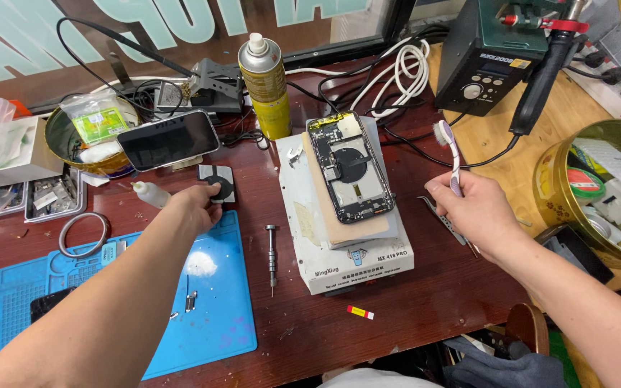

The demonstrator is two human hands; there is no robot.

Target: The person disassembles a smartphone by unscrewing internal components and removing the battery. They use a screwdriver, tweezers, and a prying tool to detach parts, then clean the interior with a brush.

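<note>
I see my left hand (199, 205) stretched forward, fingers curled onto a small black-and-grey charging pad (218, 183) beside the blue mat (224, 316). My right hand (472, 208) is raised, gripping a toothbrush (448, 147) upright, right of the opened phone (348, 167).

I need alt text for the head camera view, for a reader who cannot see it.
At a cluttered repair bench, the right hand holds a toothbrush beside an opened phone on a white heating pad, while the left hand reaches a small white squeeze bottle.
</note>
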